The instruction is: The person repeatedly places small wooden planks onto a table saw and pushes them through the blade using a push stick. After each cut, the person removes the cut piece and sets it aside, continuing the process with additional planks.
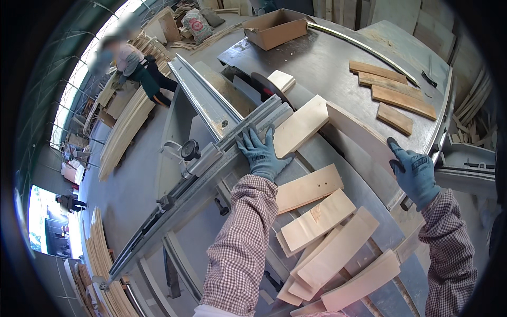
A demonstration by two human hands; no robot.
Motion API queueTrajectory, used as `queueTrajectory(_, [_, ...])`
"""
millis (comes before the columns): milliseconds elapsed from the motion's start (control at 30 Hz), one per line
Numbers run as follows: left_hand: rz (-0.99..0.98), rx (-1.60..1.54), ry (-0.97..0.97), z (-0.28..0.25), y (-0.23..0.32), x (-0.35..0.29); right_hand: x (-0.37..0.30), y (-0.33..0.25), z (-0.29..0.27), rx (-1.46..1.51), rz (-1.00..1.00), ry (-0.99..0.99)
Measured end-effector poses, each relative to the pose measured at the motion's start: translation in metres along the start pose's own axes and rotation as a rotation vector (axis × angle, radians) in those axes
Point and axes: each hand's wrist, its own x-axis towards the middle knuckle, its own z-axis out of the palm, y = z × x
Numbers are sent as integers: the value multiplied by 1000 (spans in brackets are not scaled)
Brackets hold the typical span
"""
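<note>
My left hand (262, 155), in a blue-grey work glove, lies flat with fingers spread across the metal crosscut fence (232, 138) and the near end of a pale wooden board (301, 126). That board angles from the fence toward a long upright board (364, 141) on the saw table. At the upright board's right end, my gloved right hand (415, 171) grips the upper edge, thumb on the near face. The dark circular saw blade (270, 89) stands beyond the left hand, beside a small pale block (281, 80).
Several short pale boards (338, 245) lie loosely stacked on the near table. Brown offcuts (404, 100), a hammer (429, 78) and a cardboard box (275, 29) rest on the far metal surface. Another person (138, 68) stands by lumber stacks (124, 132) at left.
</note>
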Motion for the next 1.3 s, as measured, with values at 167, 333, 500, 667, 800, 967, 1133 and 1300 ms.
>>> queueTrajectory(167, [-25,-18,-62,-5,2,1,3,-6,-8,-42,2,-6])
queueTrajectory(333, [-20,-49,-23,2,-5,7,16,-8,-12,-88,-36,-11])
queueTrajectory(500, [-27,-49,-29,0,-7,2,15,-19,-18,-128,-7,-80])
queueTrajectory(667, [-40,-71,-81,5,-8,9,32,-18,-17,-166,-1,-195])
queueTrajectory(800, [-45,-44,-130,2,-11,20,43,-22,-13,-133,-10,-157])
queueTrajectory(967, [-45,-42,-138,0,-16,21,49,-29,-17,-187,11,-256])
queueTrajectory(1133, [-44,-39,-132,-3,-16,15,42,-30,-21,-198,15,-268])
queueTrajectory(1300, [-40,-42,-160,-1,-21,27,63,-38,-5,-207,31,-273])
